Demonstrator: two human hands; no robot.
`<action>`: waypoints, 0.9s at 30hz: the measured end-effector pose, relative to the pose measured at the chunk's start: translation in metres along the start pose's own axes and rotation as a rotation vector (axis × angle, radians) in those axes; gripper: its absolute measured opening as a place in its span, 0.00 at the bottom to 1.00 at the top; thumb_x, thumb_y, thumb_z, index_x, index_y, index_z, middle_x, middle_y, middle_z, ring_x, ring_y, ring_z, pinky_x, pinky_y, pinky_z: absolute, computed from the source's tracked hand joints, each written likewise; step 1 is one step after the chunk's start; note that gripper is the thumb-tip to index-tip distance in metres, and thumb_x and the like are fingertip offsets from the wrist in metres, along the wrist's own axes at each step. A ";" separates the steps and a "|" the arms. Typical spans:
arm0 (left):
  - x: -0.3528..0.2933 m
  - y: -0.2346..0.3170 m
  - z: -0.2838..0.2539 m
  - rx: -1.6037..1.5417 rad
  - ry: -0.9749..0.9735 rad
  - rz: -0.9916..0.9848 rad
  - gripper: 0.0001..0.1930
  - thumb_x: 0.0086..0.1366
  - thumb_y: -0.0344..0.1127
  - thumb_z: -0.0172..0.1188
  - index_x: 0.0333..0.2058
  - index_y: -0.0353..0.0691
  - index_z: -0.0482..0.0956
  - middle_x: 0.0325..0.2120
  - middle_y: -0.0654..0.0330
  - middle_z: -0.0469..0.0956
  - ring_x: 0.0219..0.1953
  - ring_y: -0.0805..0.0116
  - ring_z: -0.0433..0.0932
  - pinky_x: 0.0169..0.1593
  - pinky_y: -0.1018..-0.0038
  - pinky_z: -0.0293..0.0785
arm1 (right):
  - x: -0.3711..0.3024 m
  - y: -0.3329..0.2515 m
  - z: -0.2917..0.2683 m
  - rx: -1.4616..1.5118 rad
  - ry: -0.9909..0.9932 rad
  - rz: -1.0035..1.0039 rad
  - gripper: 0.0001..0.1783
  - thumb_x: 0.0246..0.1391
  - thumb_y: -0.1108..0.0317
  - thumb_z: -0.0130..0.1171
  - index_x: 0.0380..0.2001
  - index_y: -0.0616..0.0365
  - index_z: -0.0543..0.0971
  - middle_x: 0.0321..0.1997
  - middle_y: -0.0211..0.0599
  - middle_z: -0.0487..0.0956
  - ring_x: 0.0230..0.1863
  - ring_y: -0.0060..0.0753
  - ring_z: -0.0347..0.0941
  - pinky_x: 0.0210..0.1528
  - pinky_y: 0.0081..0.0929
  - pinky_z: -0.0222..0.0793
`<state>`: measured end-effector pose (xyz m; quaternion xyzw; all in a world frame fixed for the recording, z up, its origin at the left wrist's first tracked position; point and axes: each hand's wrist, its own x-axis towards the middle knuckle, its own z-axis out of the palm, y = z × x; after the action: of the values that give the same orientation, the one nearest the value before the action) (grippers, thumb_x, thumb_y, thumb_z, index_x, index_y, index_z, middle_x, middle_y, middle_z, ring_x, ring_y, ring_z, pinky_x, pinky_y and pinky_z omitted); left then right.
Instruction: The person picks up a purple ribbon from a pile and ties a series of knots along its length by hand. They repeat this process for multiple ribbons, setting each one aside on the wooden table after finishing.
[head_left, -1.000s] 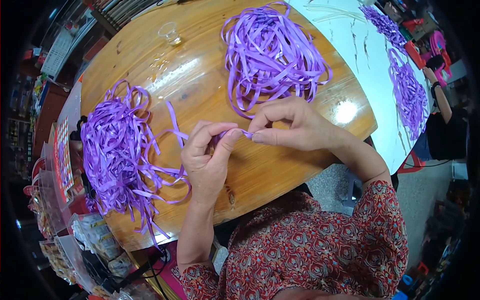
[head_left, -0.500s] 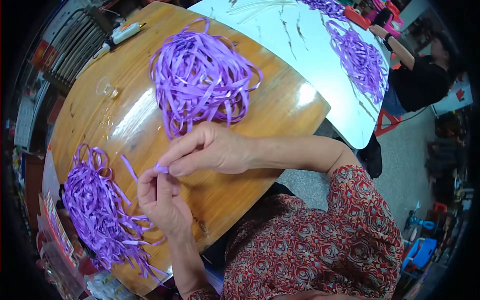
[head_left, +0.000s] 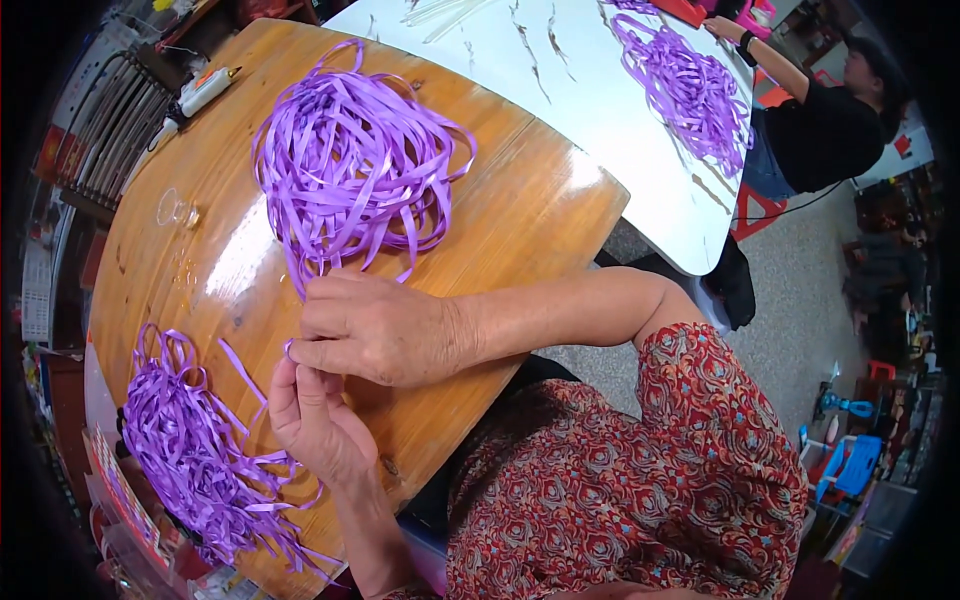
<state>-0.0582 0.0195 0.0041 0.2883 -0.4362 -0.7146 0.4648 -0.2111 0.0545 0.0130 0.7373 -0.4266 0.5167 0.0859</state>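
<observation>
A small piece of purple ribbon [head_left: 289, 348] shows at the fingertips where my two hands meet, over the near part of the wooden table [head_left: 520, 215]. My left hand [head_left: 325, 425] pinches it from below with thumb and forefinger. Above it, my right hand [head_left: 385, 325] is closed with its back turned up, its fingers curled at the same ribbon. Most of the piece is hidden by my fingers. Just beyond my right hand lies a large loose heap of purple ribbon [head_left: 350, 165]. To the left of my left hand is a second heap of shorter purple ribbons [head_left: 190, 450].
A white glue gun [head_left: 205, 92] lies at the far left table edge. Nearer stands a small clear round object [head_left: 185, 213]. A white marbled table [head_left: 560, 75] adjoins at the far right, with more purple ribbon [head_left: 690, 95]. A person in black [head_left: 830, 135] sits beside it.
My right hand has rolled over so its back faces up, and it now covers more of the ribbon piece. The whole view has shifted slightly.
</observation>
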 end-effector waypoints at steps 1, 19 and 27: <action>0.000 -0.001 0.000 0.001 -0.001 -0.002 0.08 0.60 0.25 0.56 0.39 0.32 0.74 0.34 0.61 0.76 0.33 0.76 0.72 0.39 0.80 0.70 | -0.001 -0.001 0.001 -0.023 -0.001 -0.007 0.13 0.40 0.69 0.56 0.32 0.61 0.74 0.27 0.36 0.66 0.31 0.37 0.65 0.31 0.33 0.62; 0.004 0.002 -0.008 -0.090 -0.043 -0.029 0.07 0.57 0.22 0.57 0.36 0.33 0.76 0.30 0.63 0.76 0.29 0.79 0.70 0.30 0.85 0.63 | 0.005 -0.002 -0.009 0.651 -0.292 0.672 0.15 0.50 0.75 0.58 0.43 0.62 0.74 0.31 0.31 0.75 0.36 0.20 0.71 0.40 0.19 0.67; 0.003 0.011 -0.012 -0.078 -0.034 -0.109 0.06 0.59 0.26 0.55 0.35 0.31 0.75 0.25 0.62 0.75 0.24 0.79 0.67 0.30 0.81 0.62 | 0.013 -0.001 -0.007 0.304 -0.329 0.288 0.14 0.46 0.78 0.59 0.39 0.64 0.76 0.27 0.36 0.71 0.31 0.30 0.69 0.32 0.25 0.65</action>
<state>-0.0448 0.0106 0.0081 0.2812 -0.3995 -0.7600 0.4287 -0.2142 0.0519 0.0277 0.7475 -0.4530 0.4548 -0.1707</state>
